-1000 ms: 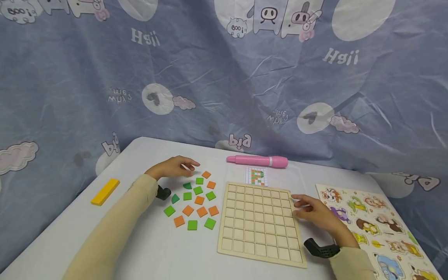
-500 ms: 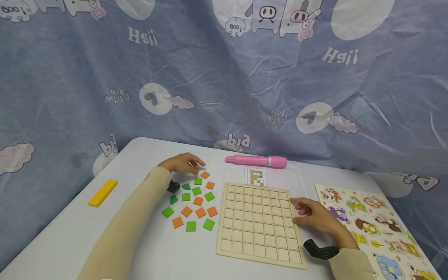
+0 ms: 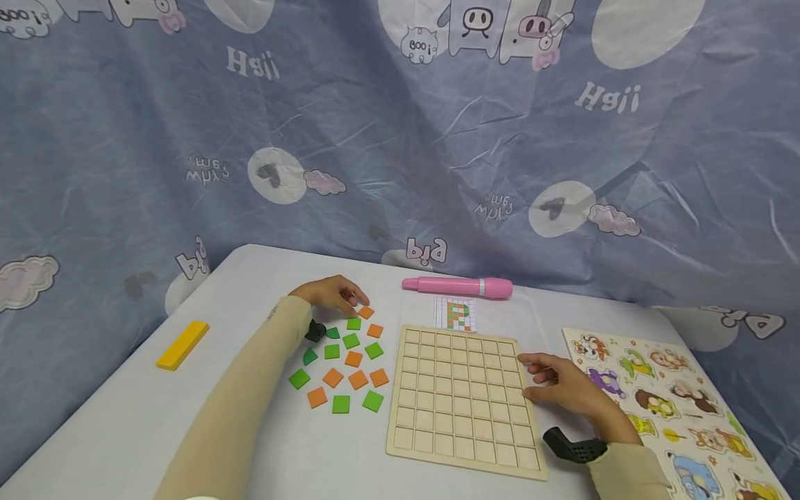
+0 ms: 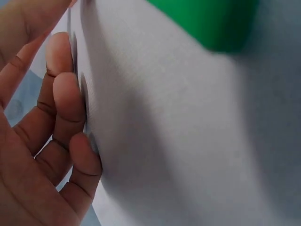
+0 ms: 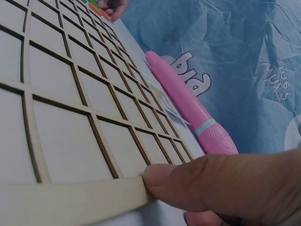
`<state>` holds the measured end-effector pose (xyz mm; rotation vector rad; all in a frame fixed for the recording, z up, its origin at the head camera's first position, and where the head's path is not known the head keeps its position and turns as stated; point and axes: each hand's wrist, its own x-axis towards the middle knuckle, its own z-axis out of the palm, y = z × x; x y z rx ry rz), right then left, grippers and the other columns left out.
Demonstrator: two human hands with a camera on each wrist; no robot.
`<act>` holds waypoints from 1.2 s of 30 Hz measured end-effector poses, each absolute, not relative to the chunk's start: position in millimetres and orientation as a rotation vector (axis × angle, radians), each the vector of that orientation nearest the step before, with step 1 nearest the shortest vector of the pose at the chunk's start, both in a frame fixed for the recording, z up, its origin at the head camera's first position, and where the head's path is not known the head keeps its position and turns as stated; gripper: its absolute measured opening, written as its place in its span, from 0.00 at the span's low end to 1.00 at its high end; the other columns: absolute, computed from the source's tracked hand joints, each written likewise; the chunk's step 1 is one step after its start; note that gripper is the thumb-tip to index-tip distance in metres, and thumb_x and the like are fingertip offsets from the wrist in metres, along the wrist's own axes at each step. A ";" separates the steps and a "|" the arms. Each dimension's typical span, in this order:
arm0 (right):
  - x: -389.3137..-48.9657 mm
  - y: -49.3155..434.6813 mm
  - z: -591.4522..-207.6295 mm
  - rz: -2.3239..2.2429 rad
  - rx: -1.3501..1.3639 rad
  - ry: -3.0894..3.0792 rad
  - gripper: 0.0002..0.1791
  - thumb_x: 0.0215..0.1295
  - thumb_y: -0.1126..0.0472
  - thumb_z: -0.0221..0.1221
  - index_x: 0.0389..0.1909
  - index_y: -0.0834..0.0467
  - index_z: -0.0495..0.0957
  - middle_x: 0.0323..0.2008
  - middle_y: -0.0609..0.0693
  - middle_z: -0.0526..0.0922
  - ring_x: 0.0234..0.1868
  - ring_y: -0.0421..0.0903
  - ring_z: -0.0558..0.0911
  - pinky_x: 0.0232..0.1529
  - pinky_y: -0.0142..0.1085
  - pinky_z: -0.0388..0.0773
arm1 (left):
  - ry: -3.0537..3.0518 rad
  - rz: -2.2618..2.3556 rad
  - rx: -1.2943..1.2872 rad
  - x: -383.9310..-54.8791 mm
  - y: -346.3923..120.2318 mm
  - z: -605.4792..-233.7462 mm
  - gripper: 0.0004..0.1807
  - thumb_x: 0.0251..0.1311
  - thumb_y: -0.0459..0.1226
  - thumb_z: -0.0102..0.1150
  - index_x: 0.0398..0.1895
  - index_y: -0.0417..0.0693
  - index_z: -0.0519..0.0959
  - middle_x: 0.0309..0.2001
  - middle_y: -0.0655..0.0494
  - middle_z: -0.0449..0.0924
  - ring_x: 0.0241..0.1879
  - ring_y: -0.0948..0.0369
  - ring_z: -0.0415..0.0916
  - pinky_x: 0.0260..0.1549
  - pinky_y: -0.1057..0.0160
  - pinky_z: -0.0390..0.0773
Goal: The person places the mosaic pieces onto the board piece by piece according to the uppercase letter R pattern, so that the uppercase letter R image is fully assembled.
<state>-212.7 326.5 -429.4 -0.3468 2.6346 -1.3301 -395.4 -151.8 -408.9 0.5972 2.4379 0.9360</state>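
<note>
In the head view my left hand reaches over the far end of the scattered tiles, fingertips right at an orange square tile. The left wrist view shows its fingers bent loosely near the white tabletop, with a blurred green piece close to the camera. A wooden grid board with bare square cells lies flat at centre right. My right hand rests at its right edge. In the right wrist view the thumb touches the board's rim, while the other fingers are mostly hidden beneath it.
Several green tiles and orange tiles lie left of the board. Behind it are a letter pattern card and a pink marker-shaped stick. A yellow bar lies far left, an animal puzzle board far right.
My left hand has moved right, bringing its fingertips to the far orange tile. The right hand has shifted slightly along the board's edge and stays there.
</note>
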 end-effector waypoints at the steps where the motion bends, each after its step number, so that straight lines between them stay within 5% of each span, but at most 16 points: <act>1: -212.6 326.7 -429.6 -1.332 -0.352 2.634 0.34 0.62 0.73 0.73 0.68 0.77 0.73 0.50 0.58 0.78 0.45 0.46 0.74 0.43 0.33 0.76 | 2.440 0.934 0.588 -395.7 -151.2 -409.4 0.19 0.66 0.30 0.73 0.60 0.40 0.87 0.44 0.53 0.78 0.47 0.60 0.70 0.54 0.62 0.70; 22: -212.0 327.8 -431.1 -1.355 -0.360 2.626 0.35 0.62 0.72 0.74 0.68 0.78 0.73 0.50 0.57 0.78 0.44 0.44 0.74 0.43 0.32 0.76 | 2.497 0.917 0.515 -394.0 -147.0 -413.1 0.14 0.64 0.34 0.76 0.53 0.44 0.89 0.37 0.59 0.74 0.45 0.60 0.70 0.54 0.59 0.68; 36: -211.8 327.0 -430.9 -1.360 -0.356 2.625 0.35 0.61 0.72 0.74 0.68 0.77 0.73 0.49 0.58 0.77 0.44 0.44 0.73 0.43 0.32 0.75 | 2.530 0.976 0.603 -390.5 -139.6 -406.2 0.15 0.67 0.35 0.71 0.54 0.41 0.86 0.46 0.51 0.89 0.50 0.57 0.81 0.62 0.53 0.74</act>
